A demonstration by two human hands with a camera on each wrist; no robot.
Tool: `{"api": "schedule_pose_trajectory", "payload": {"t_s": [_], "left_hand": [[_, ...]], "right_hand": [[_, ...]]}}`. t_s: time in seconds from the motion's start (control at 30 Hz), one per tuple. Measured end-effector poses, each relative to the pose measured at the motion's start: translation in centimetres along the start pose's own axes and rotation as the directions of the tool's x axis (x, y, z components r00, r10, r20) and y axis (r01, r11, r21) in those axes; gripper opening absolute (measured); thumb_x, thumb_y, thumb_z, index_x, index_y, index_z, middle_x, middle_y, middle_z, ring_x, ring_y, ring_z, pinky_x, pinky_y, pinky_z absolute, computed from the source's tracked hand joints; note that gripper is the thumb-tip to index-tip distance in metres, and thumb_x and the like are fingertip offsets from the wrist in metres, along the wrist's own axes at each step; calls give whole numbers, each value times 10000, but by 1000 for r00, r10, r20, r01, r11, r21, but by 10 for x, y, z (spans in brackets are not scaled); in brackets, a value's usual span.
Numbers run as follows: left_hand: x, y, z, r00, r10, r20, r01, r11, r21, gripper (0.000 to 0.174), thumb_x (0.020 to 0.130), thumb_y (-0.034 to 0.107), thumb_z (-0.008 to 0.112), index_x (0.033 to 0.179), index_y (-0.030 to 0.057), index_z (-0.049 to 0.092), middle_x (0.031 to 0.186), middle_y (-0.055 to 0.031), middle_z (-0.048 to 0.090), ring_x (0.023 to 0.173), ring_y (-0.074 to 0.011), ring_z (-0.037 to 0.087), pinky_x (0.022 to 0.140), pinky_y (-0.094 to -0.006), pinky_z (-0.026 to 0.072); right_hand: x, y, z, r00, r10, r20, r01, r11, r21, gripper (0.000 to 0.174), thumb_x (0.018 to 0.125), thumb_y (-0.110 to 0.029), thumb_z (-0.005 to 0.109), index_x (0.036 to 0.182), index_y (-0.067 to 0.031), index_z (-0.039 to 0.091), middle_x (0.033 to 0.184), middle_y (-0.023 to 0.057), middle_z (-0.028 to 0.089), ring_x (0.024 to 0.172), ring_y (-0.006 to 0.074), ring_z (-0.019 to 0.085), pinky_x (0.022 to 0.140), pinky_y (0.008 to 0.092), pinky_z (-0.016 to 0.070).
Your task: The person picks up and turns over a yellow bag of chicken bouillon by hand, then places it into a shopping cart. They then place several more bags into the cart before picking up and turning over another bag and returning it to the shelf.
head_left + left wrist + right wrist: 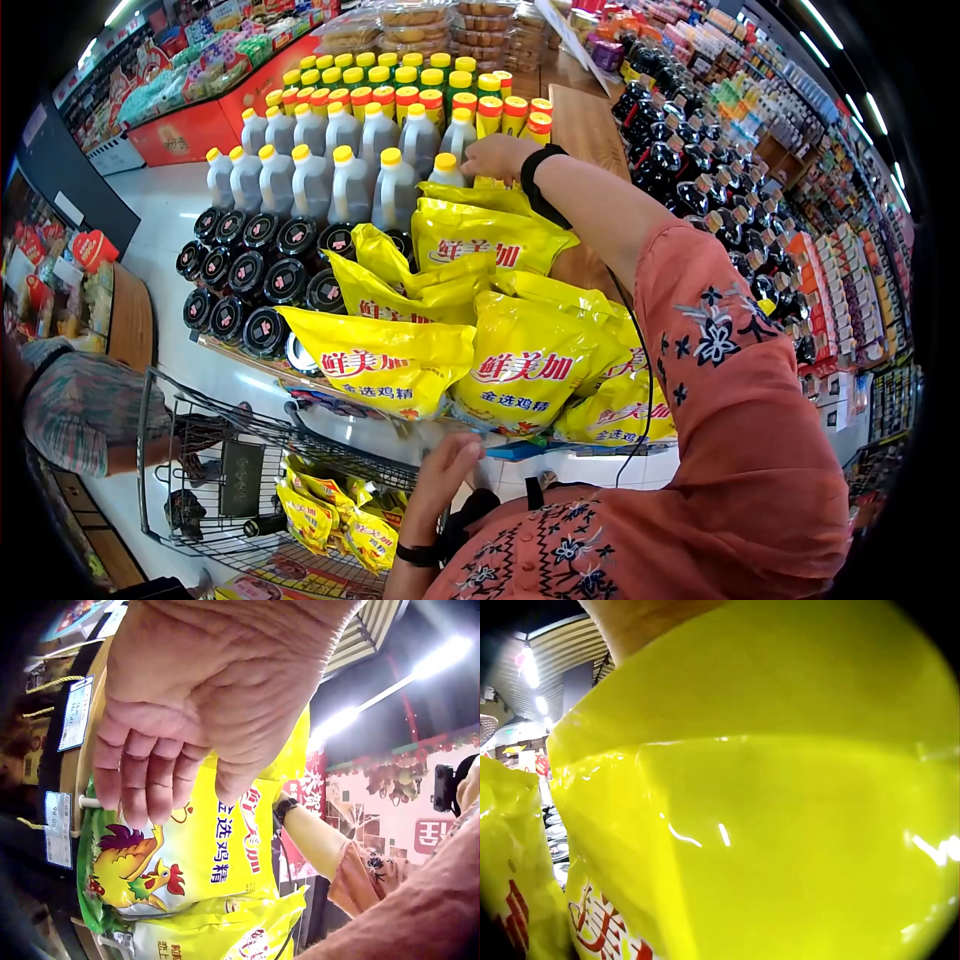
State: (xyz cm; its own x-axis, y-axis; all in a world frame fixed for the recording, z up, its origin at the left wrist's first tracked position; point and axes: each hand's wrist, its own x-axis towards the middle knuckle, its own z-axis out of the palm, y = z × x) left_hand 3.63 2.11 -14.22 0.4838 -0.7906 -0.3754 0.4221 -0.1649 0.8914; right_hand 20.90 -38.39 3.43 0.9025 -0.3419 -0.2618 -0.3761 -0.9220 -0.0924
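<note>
Yellow bags of chicken seasoning stand bunched at the front of the display. My right hand (500, 158) is at the top edge of the rearmost yellow bag (490, 235), beside the yellow-capped bottles. In the right wrist view that yellow bag (780, 840) fills most of the picture and hides the fingers; I cannot tell whether they grip it. My left hand (447, 470) hangs before the front bags, fingers loosely bent and holding nothing. In the left wrist view the left hand (195, 697) overlaps a bag with a printed rooster (180, 862).
Grey bottles (350, 190) and black-lidded jars (262, 280) stand left of the bags. A wire shopping cart (190, 480) with several yellow bags (340, 515) is below left, near another person (85, 410). Dark bottles (690, 170) line the right.
</note>
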Motion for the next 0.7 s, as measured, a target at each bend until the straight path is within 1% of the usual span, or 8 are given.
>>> {"api": "schedule_pose_trajectory", "payload": {"t_s": [0.1,0.2,0.27,0.37,0.5,0.57,0.63,0.7], "left_hand": [[1,-4,-4,1000,-11,11,11,1000,17,345,997,269,603,1175,-27,592,1028,-84,671,988,-143,615,897,-277,469],[3,-16,-8,1000,-13,4,13,1000,5,373,996,273,611,1203,-37,594,1044,-84,674,982,-139,623,883,-270,475],[5,-19,-7,1000,29,11,-29,1000,0,354,999,275,609,1185,-25,606,997,-50,672,908,-115,612,832,-250,476],[9,-23,-10,999,12,29,-12,1000,12,322,1004,279,596,1138,-14,613,969,-28,673,899,-95,602,795,-232,467],[2,-6,-7,1000,-8,8,7,999,35,278,1011,255,580,1111,-3,614,976,-32,659,924,-107,598,825,-256,476],[1,-11,-8,1000,-8,-1,8,999,39,276,1010,253,579,1116,0,611,975,-35,659,924,-115,604,827,-269,479],[-1,-12,-8,1000,-9,1,8,999,53,276,1010,251,578,1123,1,608,976,-37,660,925,-122,609,830,-279,482],[-1,-14,-6,1000,0,16,-1,997,72,279,1010,249,576,1132,0,605,978,-40,662,926,-127,614,833,-286,483]], "right_hand": [[1,9,-2,999,43,3,-43,999,-2,305,889,-239,589,1077,-35,717,1051,183,719,929,324,708,786,425,559],[28,40,16,994,110,-7,-108,984,139,280,876,-252,623,961,8,686,702,158,678,547,281,671,468,381,537],[29,52,19,994,99,-48,-95,992,78,253,871,-219,635,869,28,694,680,172,673,518,284,659,457,387,543],[20,69,13,982,148,-118,-130,980,148,238,878,-208,639,891,24,690,674,163,665,521,274,657,466,374,553],[3,113,11,922,172,-346,-118,978,172,226,863,-178,577,900,-7,719,934,235,697,871,404,683,754,464,549],[5,127,4,844,281,-458,-121,930,348,229,887,-180,543,925,-11,694,914,232,689,826,399,678,720,457,548],[-1,140,-6,768,308,-562,-36,896,442,233,903,-187,520,952,-12,665,904,231,681,778,391,674,688,446,546],[-30,132,-32,757,291,-585,51,866,497,227,917,-206,514,947,-17,636,867,197,678,727,354,668,661,433,540]]}}
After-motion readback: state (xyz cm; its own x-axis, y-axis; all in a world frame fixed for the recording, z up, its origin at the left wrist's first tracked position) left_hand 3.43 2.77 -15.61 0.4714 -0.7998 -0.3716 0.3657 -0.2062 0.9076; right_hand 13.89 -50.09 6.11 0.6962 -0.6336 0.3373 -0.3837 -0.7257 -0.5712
